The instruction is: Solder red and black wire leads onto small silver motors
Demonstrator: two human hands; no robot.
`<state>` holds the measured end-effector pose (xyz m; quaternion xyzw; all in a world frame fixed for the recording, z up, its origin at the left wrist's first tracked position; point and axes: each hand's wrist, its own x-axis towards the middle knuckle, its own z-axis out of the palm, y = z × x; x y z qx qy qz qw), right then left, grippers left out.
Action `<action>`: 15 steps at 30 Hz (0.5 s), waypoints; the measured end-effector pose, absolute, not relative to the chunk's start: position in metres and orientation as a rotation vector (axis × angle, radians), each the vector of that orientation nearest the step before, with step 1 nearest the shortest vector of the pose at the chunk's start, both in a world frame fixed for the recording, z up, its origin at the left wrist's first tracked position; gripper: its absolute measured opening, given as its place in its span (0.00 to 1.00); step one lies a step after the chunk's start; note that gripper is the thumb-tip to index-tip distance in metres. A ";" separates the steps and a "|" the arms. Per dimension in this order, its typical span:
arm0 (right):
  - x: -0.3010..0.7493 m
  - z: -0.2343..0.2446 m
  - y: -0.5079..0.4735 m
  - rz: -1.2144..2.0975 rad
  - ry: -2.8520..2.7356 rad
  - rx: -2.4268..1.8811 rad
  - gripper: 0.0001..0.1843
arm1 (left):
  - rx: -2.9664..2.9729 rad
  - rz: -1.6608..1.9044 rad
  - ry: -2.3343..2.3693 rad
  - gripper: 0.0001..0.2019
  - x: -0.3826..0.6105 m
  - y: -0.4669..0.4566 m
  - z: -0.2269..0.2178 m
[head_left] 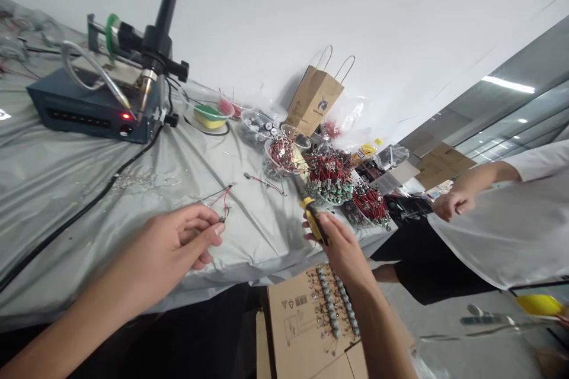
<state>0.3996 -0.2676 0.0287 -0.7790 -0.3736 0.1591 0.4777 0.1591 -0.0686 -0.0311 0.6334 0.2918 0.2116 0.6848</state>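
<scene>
Along the far edge of the bench (pixel 178 157) stands a soldering station (pixel 91 103), then a yellow sponge (pixel 208 116) in a clear bowl (pixel 189 108); the left hand (pixel 164 243) pinches a thin red-and-black wired part (pixel 224 201) at its fingertips near the front edge; the right hand (pixel 340 243) grips yellow-handled pliers (pixel 315 219) just beside heaped wired components (pixel 331 174); below, a cardboard box (pixel 296 331) carries rows of parts (pixel 331 302); far right hangs a co-worker's hand (pixel 453 204).

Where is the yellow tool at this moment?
In the head view, the yellow tool is in the right hand, above the cardboard box, beside the pile of red-wired parts.
</scene>
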 end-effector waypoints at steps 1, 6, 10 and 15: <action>0.389 0.028 -0.271 0.413 -0.847 -1.843 0.28 | 1.417 0.476 0.654 0.23 0.159 -0.068 -0.031; 0.328 0.006 -0.274 0.749 -0.382 -1.171 0.19 | 1.391 0.467 0.670 0.26 0.159 -0.068 -0.032; 0.300 -0.016 -0.258 0.900 -0.227 -0.833 0.10 | 1.379 0.442 0.671 0.28 0.161 -0.067 -0.031; 0.294 -0.028 -0.251 0.912 -0.326 -0.773 0.15 | 1.412 0.425 0.679 0.27 0.155 -0.065 -0.035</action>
